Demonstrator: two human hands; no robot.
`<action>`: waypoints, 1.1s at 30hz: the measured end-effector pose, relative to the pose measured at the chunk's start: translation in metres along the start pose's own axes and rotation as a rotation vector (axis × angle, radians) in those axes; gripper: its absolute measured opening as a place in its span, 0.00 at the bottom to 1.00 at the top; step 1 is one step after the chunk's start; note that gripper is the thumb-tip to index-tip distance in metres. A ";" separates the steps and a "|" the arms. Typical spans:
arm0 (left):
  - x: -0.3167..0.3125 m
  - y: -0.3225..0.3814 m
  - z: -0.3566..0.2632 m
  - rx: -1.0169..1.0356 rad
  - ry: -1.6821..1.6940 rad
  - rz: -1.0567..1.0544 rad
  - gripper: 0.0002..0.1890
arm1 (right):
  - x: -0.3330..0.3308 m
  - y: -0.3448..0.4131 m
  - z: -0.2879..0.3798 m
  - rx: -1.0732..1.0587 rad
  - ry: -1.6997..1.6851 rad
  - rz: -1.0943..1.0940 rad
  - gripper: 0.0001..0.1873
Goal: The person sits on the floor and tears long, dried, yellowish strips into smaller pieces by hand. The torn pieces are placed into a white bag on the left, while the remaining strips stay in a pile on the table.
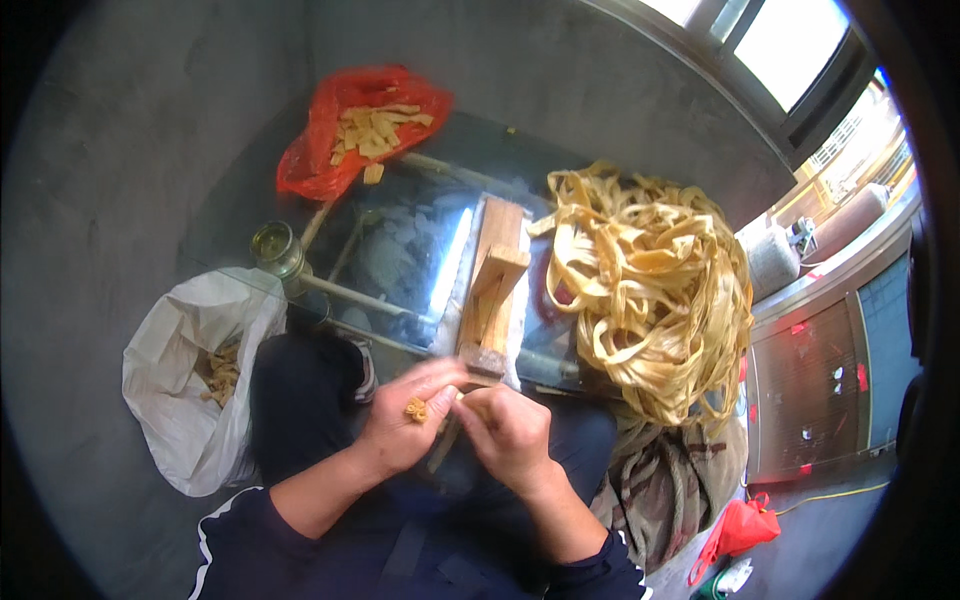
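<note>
My left hand [405,414] is closed around a small bundle of folded tan strips [417,409], whose end sticks out beside the thumb. My right hand [510,431] meets it thumb to thumb, fingers curled, pinching a pale bit of the same material; the fingers hide most of it. Just beyond both hands stands a wooden jig [491,292], a plank with a raised upright block and a dark block at its near end. It rests on a white cloth [516,352] at the near edge of a glass table [390,232].
A large heap of long tan strips [652,285] covers the table's right side. Cut pieces lie in a red plastic bag [315,161] at the far left. A glass jar [277,247] stands near a white sack [180,367] holding scraps. Brown cloth [667,495] lies at lower right.
</note>
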State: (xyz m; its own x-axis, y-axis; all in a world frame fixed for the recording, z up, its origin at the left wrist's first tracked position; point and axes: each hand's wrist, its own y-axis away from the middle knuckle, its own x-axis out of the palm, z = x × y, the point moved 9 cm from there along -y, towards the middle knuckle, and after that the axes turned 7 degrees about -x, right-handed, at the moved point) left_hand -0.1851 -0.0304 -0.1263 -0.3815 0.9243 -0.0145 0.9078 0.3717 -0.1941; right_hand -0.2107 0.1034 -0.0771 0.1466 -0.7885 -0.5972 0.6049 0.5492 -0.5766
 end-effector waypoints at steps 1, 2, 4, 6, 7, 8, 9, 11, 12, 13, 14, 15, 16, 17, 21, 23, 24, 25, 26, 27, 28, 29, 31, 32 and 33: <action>0.002 0.008 0.007 -0.099 0.098 0.039 0.06 | 0.003 -0.005 0.012 -0.078 -0.019 0.045 0.07; -0.001 0.021 0.031 -0.418 0.262 0.152 0.05 | 0.004 -0.009 0.021 -0.121 -0.143 0.065 0.07; 0.008 0.046 0.052 -0.812 0.342 0.286 0.05 | 0.008 -0.014 0.032 -0.155 -0.385 0.179 0.07; 0.032 0.074 0.031 -0.823 0.318 0.663 0.06 | 0.011 -0.015 0.036 -0.197 -0.392 0.296 0.06; 0.039 0.087 0.017 -0.805 0.295 0.866 0.07 | 0.017 -0.011 0.026 -0.089 -0.583 0.336 0.04; 0.043 0.101 0.001 -0.814 0.502 1.077 0.07 | 0.014 -0.007 0.018 -0.065 -0.572 0.272 0.03; 0.044 0.113 -0.020 -0.809 0.719 1.287 0.09 | 0.011 -0.004 0.012 -0.039 -0.556 0.210 0.03; 0.027 0.094 -0.018 -0.818 0.633 1.117 0.13 | 0.006 0.003 0.005 0.077 -0.426 0.066 0.08; 0.019 0.077 -0.016 -0.579 0.371 1.067 0.15 | 0.017 0.015 -0.001 0.155 -0.393 0.115 0.09; 0.014 0.060 -0.022 -0.338 0.113 0.999 0.18 | 0.027 0.027 -0.010 0.233 -0.357 0.160 0.10; 0.008 0.041 -0.051 0.015 -0.070 0.717 0.20 | 0.041 0.041 -0.020 0.408 -0.513 0.279 0.12; 0.006 0.038 -0.056 0.196 -0.356 0.724 0.21 | 0.057 0.060 -0.021 0.670 -0.969 0.166 0.12; 0.007 0.040 -0.055 0.314 -0.462 0.709 0.19 | 0.069 0.074 -0.018 0.805 -1.042 0.357 0.12; 0.009 0.042 -0.051 0.433 -0.567 0.691 0.17 | 0.076 0.088 -0.012 0.938 -1.106 0.551 0.12; 0.010 0.054 -0.035 0.578 -0.540 0.671 0.15 | 0.098 0.115 -0.011 1.111 -1.412 0.382 0.09; 0.004 0.056 -0.042 0.642 -0.520 0.513 0.15 | 0.089 0.112 -0.017 1.137 -1.345 0.178 0.08; 0.001 0.056 -0.052 0.639 -0.524 0.422 0.14 | 0.083 0.111 -0.019 1.148 -1.307 0.072 0.08; 0.000 0.054 -0.050 0.595 -0.522 0.358 0.14 | 0.074 0.105 -0.023 1.123 -1.315 -0.092 0.07; 0.000 0.052 -0.048 0.551 -0.521 0.295 0.14 | 0.065 0.101 -0.023 1.076 -1.187 -0.099 0.08; -0.003 0.050 -0.046 0.507 -0.517 0.231 0.14 | 0.054 0.098 -0.024 1.025 -1.058 -0.107 0.08; -0.001 0.048 -0.037 0.347 -0.513 0.321 0.14 | 0.051 0.094 -0.024 0.960 -1.023 -0.069 0.09; 0.003 0.047 -0.032 0.286 -0.514 0.413 0.14 | 0.047 0.091 -0.024 0.895 -0.987 -0.032 0.09; 0.009 0.046 -0.020 0.157 -0.513 0.601 0.16 | 0.041 0.080 -0.017 0.657 -0.754 0.097 0.09; 0.011 0.054 -0.007 0.120 -0.637 0.681 0.18 | 0.039 0.072 -0.010 0.480 -0.555 0.185 0.09; 0.012 0.056 -0.006 0.109 -0.704 0.700 0.18 | 0.039 0.065 0.000 0.302 -0.356 0.267 0.10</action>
State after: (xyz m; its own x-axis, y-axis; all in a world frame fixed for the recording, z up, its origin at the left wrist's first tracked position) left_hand -0.1376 0.0024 -0.1319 0.1851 0.6567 -0.7311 0.9600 -0.2798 -0.0083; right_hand -0.1654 0.1082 -0.1374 0.5508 -0.7061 -0.4451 0.7007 0.6809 -0.2131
